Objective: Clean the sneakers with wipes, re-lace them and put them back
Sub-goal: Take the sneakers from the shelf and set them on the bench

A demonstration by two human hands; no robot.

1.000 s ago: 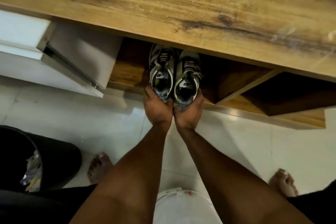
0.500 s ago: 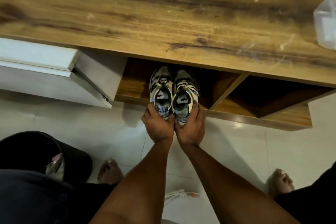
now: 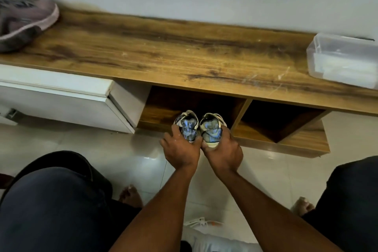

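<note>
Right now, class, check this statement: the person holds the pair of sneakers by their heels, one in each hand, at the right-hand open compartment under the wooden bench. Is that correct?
Not quite. The sneakers are at the left-hand open compartment, not the right-hand one, which is dark inside. The rest stands: the left hand and right hand each hold one heel under the wooden bench. The head view shows it.

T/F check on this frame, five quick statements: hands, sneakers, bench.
1. Each hand grips one sneaker heel. True: left hand on the left sneaker, right hand on the right sneaker.
2. The sneakers sit in the right cubby. False: they are at the mouth of the left cubby.
3. A clear plastic box stands on the bench top. True.
4. The bench top holds no shoe. False: a purple shoe lies at its left end.
5. The person wears shoes. False: bare feet.
</note>
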